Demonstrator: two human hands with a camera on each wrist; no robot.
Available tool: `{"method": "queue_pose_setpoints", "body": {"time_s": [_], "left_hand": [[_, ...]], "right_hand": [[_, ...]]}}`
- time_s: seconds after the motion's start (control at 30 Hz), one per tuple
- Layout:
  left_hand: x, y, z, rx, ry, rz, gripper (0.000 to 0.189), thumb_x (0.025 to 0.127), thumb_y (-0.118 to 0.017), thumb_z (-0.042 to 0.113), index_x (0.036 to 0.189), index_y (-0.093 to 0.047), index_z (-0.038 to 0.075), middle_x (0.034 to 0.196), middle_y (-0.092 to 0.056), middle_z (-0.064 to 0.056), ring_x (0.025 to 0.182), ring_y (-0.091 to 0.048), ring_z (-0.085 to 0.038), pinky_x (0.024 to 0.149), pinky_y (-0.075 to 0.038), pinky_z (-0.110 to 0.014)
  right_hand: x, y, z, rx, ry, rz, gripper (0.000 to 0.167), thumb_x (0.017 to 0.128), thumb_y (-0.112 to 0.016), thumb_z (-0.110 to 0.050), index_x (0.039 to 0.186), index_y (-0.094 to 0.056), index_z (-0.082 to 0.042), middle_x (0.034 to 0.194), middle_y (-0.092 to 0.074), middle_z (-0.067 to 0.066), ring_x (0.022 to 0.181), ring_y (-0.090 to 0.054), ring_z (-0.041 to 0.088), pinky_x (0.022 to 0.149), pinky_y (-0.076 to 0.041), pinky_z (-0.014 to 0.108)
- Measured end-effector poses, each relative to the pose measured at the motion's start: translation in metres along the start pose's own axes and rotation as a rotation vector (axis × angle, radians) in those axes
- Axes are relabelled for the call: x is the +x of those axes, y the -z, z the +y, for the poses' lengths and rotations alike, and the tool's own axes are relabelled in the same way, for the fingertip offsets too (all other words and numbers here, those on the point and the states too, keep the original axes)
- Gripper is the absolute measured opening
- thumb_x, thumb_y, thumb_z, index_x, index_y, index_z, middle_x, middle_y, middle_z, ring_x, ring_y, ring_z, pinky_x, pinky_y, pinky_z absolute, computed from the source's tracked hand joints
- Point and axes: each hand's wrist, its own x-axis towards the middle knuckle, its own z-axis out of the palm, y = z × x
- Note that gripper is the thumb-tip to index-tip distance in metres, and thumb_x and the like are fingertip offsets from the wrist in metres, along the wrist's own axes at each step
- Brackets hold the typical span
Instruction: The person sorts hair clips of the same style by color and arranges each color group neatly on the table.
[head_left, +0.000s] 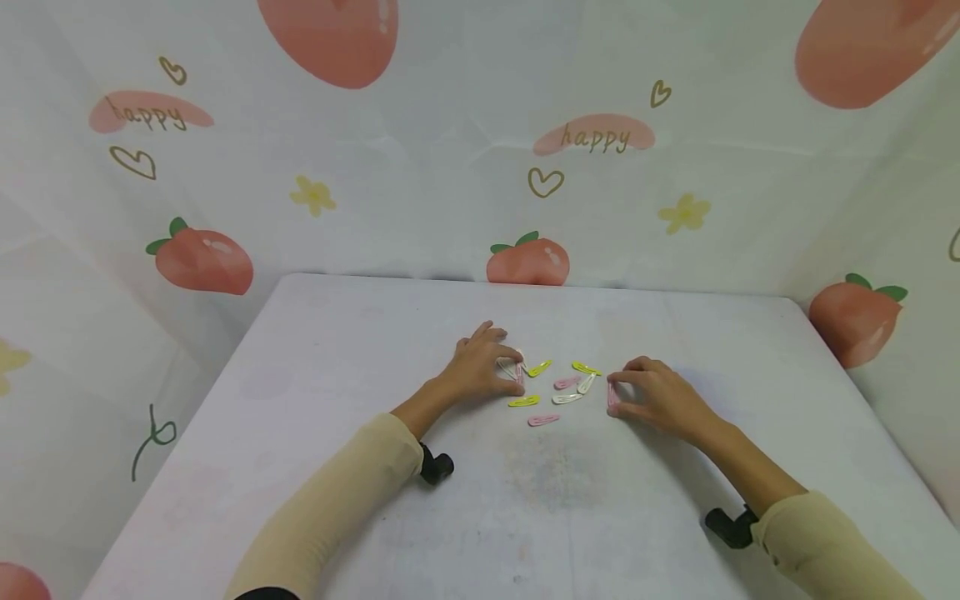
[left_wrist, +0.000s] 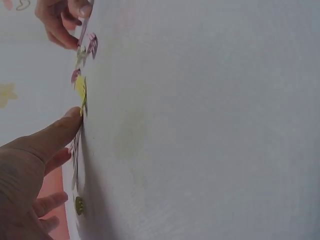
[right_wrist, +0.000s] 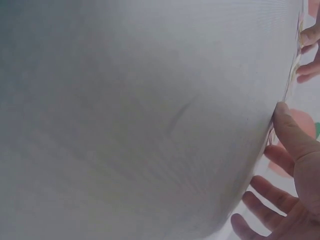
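Several snap hair clips lie in a loose group on the white table. My left hand [head_left: 480, 367] is at the group's left side, its thumb and index finger at the two ends of a pink hair clip [head_left: 520, 374], with a white hair clip [head_left: 507, 367] beside it partly hidden by the fingers. To the right, my right hand [head_left: 662, 398] holds another pink hair clip [head_left: 612, 394] lengthwise between thumb and index finger. In the right wrist view its other fingers [right_wrist: 272, 192] are spread. The left wrist view shows a yellow clip [left_wrist: 81, 87] close by the left thumb.
Between the hands lie a yellow clip [head_left: 585, 367], a pink clip [head_left: 567, 383] and white clips [head_left: 567, 399]. Nearer the front are a yellow clip [head_left: 523, 402] and a pink clip [head_left: 543, 420]. A peach-printed cloth [head_left: 420, 167] hangs behind the table [head_left: 450, 533].
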Motion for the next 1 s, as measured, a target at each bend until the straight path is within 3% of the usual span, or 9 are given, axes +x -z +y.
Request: {"method": "queue_pose_setpoints", "body": {"time_s": [0.17, 0.4, 0.53, 0.7, 1.0], "left_hand": [[-0.008, 0.006, -0.005, -0.057, -0.025, 0.052, 0.052, 0.079, -0.083, 0.042, 0.124, -0.072, 0.019, 0.148, -0.047, -0.014, 0.15, -0.018, -0.034, 0.108, -0.029, -0.065], [-0.037, 0.025, -0.026, -0.172, -0.02, 0.13, 0.053, 0.078, -0.085, 0.037, 0.124, -0.072, 0.015, 0.149, -0.046, -0.016, 0.149, -0.019, -0.035, 0.112, -0.027, -0.062], [-0.056, 0.033, -0.041, -0.199, 0.023, 0.118, 0.053, 0.077, -0.086, 0.034, 0.125, -0.071, 0.014, 0.149, -0.046, -0.016, 0.149, -0.02, -0.035, 0.112, -0.028, -0.061], [-0.074, 0.038, -0.061, -0.165, 0.071, 0.068, 0.053, 0.077, -0.086, 0.032, 0.125, -0.071, 0.013, 0.148, -0.047, -0.016, 0.148, -0.022, -0.038, 0.111, -0.027, -0.062], [-0.092, 0.04, -0.081, -0.07, 0.064, 0.043, 0.05, 0.077, -0.085, 0.033, 0.122, -0.073, 0.013, 0.143, -0.05, -0.02, 0.144, -0.027, -0.044, 0.105, -0.027, -0.071]], "right_hand": [[0.0, 0.0, -0.001, 0.005, -0.001, 0.0, 0.046, 0.079, -0.084, -0.028, 0.117, -0.073, -0.005, 0.114, -0.063, 0.019, 0.107, -0.058, 0.039, 0.088, -0.05, 0.056], [0.0, 0.001, -0.002, 0.003, -0.004, 0.007, 0.045, 0.079, -0.084, -0.027, 0.117, -0.073, -0.006, 0.113, -0.063, 0.019, 0.107, -0.058, 0.039, 0.089, -0.05, 0.056], [0.0, 0.001, -0.001, -0.001, -0.002, 0.006, 0.045, 0.079, -0.084, -0.028, 0.117, -0.073, -0.006, 0.113, -0.063, 0.018, 0.107, -0.058, 0.038, 0.089, -0.05, 0.056], [-0.001, 0.001, 0.0, -0.005, -0.009, 0.0, 0.046, 0.079, -0.084, -0.028, 0.117, -0.073, -0.006, 0.114, -0.062, 0.019, 0.107, -0.058, 0.039, 0.088, -0.05, 0.056], [-0.001, 0.001, -0.001, 0.001, -0.008, 0.0, 0.045, 0.079, -0.084, -0.028, 0.117, -0.073, -0.006, 0.114, -0.062, 0.019, 0.107, -0.058, 0.039, 0.089, -0.05, 0.057]]}}
